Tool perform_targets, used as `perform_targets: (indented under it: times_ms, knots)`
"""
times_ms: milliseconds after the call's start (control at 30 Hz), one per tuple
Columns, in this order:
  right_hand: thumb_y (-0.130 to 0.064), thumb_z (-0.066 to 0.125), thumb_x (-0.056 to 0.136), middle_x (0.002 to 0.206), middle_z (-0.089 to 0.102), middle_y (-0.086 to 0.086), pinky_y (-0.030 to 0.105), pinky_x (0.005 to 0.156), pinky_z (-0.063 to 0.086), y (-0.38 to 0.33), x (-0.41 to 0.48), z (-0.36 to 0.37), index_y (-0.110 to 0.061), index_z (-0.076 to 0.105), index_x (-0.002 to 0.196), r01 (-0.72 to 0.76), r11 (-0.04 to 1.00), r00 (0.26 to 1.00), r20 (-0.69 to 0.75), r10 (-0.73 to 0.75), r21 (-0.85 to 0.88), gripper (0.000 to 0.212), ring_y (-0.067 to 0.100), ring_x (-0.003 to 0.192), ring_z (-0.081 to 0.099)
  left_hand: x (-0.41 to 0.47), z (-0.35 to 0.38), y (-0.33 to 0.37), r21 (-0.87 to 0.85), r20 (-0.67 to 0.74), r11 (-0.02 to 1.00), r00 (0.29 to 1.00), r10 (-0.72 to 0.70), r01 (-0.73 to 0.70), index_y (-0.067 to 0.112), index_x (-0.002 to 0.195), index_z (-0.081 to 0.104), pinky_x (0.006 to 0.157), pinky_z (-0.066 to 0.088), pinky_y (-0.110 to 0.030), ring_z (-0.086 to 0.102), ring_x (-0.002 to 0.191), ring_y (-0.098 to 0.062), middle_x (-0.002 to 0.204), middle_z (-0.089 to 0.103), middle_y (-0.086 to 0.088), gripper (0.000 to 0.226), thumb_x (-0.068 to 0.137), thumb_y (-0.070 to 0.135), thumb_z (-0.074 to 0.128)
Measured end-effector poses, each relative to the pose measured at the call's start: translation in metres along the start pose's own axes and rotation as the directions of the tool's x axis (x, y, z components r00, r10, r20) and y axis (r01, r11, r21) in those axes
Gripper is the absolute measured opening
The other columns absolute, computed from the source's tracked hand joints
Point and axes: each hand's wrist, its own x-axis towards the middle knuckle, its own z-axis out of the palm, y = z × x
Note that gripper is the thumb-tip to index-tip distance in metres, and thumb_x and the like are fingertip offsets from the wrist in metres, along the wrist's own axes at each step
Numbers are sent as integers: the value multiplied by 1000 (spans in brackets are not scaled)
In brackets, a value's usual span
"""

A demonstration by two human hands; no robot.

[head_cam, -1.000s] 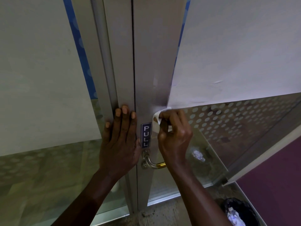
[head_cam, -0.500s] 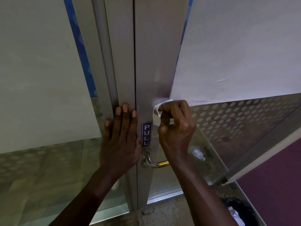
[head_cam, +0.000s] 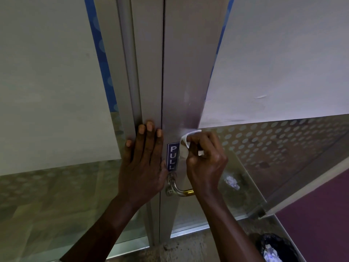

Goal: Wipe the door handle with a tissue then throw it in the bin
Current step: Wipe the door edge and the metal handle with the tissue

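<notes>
The left hand lies flat and spread against the metal door frame, fingers pointing up along the seam between the two door leaves, holding nothing. Just beside its thumb side, a blue "PULL" sign is stuck upright on the neighbouring leaf. The right hand is curled closed, pinching a white tissue between thumb and fingers; the tissue bulges out of the fist toward the left hand and overlaps the sign's edge, pressed to the metal there. A small corner of tissue also pokes out between the fingers. Below both hands, near the right wrist, the curved door handle juts from its silver mount, its brass-coloured part running under the right forearm; the tissue sits above it, apart from it. Well below the right forearm, at the floor, stands a bin lined with a black bag, crumpled white paper inside. Past the right hand's knuckles, the glass panel carries a dotted frosted pattern under a sheet of white paper.
</notes>
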Motion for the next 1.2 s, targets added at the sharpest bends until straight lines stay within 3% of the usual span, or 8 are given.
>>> perform_targets:
  times_ms: [167, 300, 400, 533, 700, 967, 1033, 1200]
  knots:
    - [25, 70, 80, 89, 68, 3, 30, 60, 53, 12, -14, 5, -6, 76, 82, 0, 1000, 1000, 2, 0, -24, 32, 17, 78, 66, 0, 0, 0, -2, 3, 1000, 1000, -5, 5, 9, 169, -13, 135, -17, -46, -21, 166, -27, 177, -26, -12, 101, 97, 43, 50]
    - [24, 73, 74, 85, 65, -4, 15, 60, 43, 35, -55, 9, -14, 73, 80, -101, 983, 986, 117, 120, -153, 39, 9, 72, 59, 0, 0, 0, 11, 0, 1000, 1000, 2, -2, 9, 169, -11, 135, -16, -45, -20, 167, -27, 177, -24, -13, 100, 98, 44, 49]
    - [22, 76, 74, 84, 66, -7, 16, 59, 44, 32, -55, 7, -17, 75, 79, -159, 977, 974, 139, 178, -140, 39, 7, 70, 60, 1, -1, 0, 18, -4, 1000, 1000, 4, -4, 8, 169, -10, 135, -15, -46, -19, 167, -28, 177, -23, -13, 103, 96, 42, 53]
    - [20, 79, 79, 89, 71, 0, 29, 60, 54, 9, -14, 2, -12, 78, 84, -69, 996, 997, 42, 72, -54, 32, 12, 77, 66, 1, -1, 0, 13, 0, 1000, 1000, -2, 2, 9, 169, -12, 135, -17, -45, -20, 167, -27, 177, -25, -13, 110, 93, 41, 61]
    - [22, 74, 80, 90, 69, -1, 28, 63, 55, -7, 8, 6, -8, 77, 84, 9, 1000, 1000, -26, -9, 6, 30, 13, 79, 67, 0, -1, -1, 12, 1, 1000, 1000, -4, 4, 10, 169, -12, 135, -15, -45, -20, 166, -26, 177, -25, -12, 115, 90, 38, 67]
    - [18, 80, 77, 86, 65, -8, 14, 61, 47, 31, -53, 11, -17, 75, 82, -148, 978, 975, 147, 170, -146, 36, 6, 72, 60, 0, 0, 1, 5, -4, 1000, 1000, -1, 1, 9, 169, -12, 135, -15, -45, -20, 167, -27, 177, -25, -12, 98, 99, 44, 46]
    - [18, 80, 78, 86, 68, -6, 20, 61, 52, 23, -39, 7, -16, 76, 82, -152, 982, 980, 111, 165, -115, 35, 8, 73, 63, 0, 0, 1, -4, -12, 1000, 1000, 4, -4, 9, 169, -11, 135, -15, -45, -20, 166, -27, 177, -25, -12, 95, 101, 47, 42]
    - [20, 74, 78, 89, 70, 2, 28, 63, 54, -4, 14, -2, -7, 75, 81, -11, 1000, 1000, -1, 11, 15, 28, 11, 77, 64, 0, 0, 0, -2, -8, 1000, 1000, -2, 2, 10, 169, -12, 135, -16, -45, -21, 166, -27, 177, -26, -12, 112, 92, 40, 63]
